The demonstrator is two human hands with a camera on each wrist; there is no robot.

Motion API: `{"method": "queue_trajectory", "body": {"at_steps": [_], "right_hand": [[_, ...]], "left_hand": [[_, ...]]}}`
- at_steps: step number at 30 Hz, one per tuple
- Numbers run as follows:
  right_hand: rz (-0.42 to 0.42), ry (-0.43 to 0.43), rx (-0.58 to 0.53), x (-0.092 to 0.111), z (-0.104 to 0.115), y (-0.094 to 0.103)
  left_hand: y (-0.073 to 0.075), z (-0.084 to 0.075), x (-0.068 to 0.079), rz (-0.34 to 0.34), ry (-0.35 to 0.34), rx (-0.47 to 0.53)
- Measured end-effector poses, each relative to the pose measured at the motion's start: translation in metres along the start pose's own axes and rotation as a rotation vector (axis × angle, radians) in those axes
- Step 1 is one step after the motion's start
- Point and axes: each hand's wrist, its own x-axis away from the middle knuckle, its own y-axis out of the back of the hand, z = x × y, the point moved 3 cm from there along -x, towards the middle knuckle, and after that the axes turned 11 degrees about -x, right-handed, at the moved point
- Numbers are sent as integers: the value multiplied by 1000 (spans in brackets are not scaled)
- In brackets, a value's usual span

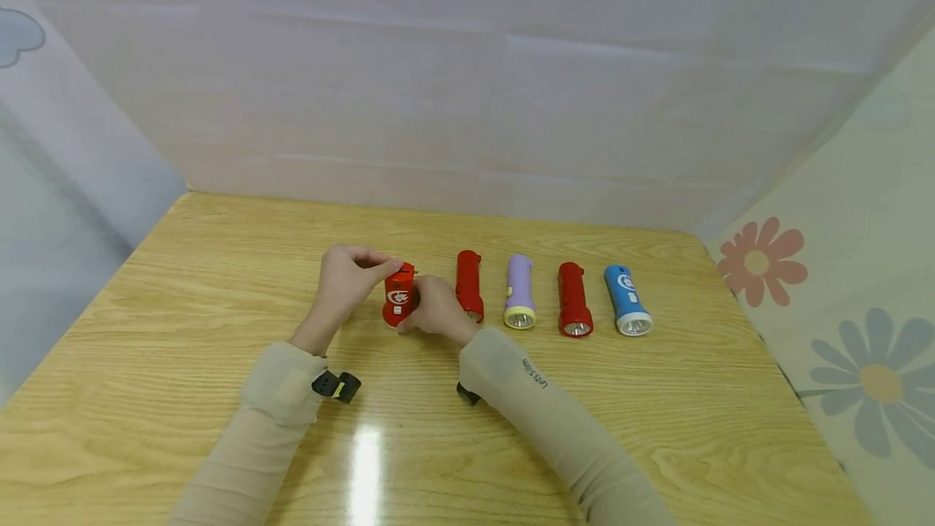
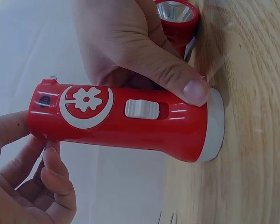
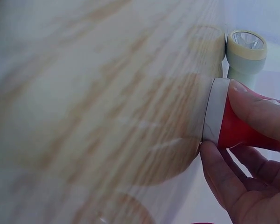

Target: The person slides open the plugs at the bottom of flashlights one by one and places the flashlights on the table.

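Observation:
A red flashlight (image 1: pixel 398 296) stands on end, its white-rimmed head down at the wooden table. It has a cream flower emblem and a white slide switch (image 2: pixel 142 109); a small metal piece sticks out at the tail. My left hand (image 1: pixel 346 276) pinches the tail at the top between thumb and fingers. Lower down, the right hand (image 1: pixel 437 311) grips the flashlight near its head, the thumb lying along the red body beside the white rim (image 3: pixel 216 112). Closest to the right hand is a second red flashlight (image 1: pixel 469 281), lying on the table and partly covered at its lens end.
Further right lie a purple flashlight (image 1: pixel 519 291) with a yellow rim, another red flashlight (image 1: pixel 573 299) and a blue one (image 1: pixel 626 300), lenses facing me. A pale cloth (image 1: pixel 467 120) hangs behind the table (image 1: pixel 241 266). The right wrist view shows a cream-rimmed flashlight (image 3: pixel 246 58).

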Motion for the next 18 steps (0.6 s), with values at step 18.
{"method": "queue_trajectory", "body": {"at_steps": [18], "right_hand": [[-3, -10, -19, 1, 1, -2]], "left_hand": [[2, -4, 1, -6, -37, -71]]}}
